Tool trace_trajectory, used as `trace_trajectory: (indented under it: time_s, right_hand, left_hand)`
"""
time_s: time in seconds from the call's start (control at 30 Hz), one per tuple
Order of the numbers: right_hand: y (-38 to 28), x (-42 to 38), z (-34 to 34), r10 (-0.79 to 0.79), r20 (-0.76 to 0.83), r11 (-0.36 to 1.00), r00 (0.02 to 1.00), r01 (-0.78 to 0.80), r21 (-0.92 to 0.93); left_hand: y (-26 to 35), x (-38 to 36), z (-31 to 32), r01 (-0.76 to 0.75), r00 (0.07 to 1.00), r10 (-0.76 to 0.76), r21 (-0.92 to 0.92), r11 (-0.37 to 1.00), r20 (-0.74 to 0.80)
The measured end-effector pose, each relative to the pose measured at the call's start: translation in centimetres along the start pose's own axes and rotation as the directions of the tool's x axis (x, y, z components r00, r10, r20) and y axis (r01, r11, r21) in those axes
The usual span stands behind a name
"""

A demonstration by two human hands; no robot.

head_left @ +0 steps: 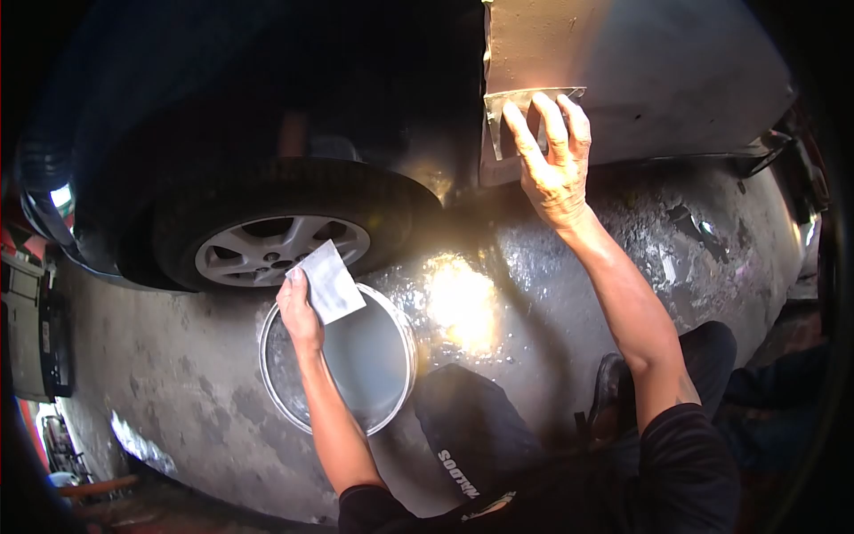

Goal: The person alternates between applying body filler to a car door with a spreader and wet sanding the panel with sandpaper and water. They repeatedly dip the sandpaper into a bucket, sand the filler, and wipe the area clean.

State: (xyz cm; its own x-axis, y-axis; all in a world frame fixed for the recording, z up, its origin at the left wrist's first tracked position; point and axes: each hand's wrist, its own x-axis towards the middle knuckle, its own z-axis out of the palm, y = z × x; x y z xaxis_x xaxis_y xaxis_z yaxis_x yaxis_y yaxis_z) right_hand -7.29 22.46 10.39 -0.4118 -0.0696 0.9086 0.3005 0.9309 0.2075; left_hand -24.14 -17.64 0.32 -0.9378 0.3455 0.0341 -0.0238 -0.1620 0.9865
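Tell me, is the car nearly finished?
Partly, I think. Wetting looks done: the car panel seems damp. Now the right hand presses a flat piece against it; the left hand holds a pale sheet above the bucket. Probably left: drying, and finishing the dull panel.

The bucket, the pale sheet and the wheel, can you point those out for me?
Bucket [412,360]: head view, on the right side of its rim.
Pale sheet [332,289]: head view, near the middle of its face.
Wheel [305,234]: head view, on an upper spoke.
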Motion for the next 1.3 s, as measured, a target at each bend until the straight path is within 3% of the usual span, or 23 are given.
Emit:
trace_trajectory:
  time_s: [0.97,1.3]
  right_hand:
    - [-2.3,-10.7,3.3,0.056,0.122,0.995,0.991,-0.065,0.072]
    - [-2.5,-14.7,1.6,0.018,0.306,0.990,0.952,-0.060,0.129]
  left_hand:
    - [-0.3,0.1,-0.3,0.047,0.998,-0.045,0.044,0.998,-0.040]
    - [-0.5,0.1,-0.2,0.030,0.999,-0.030,0.023,0.999,-0.031]
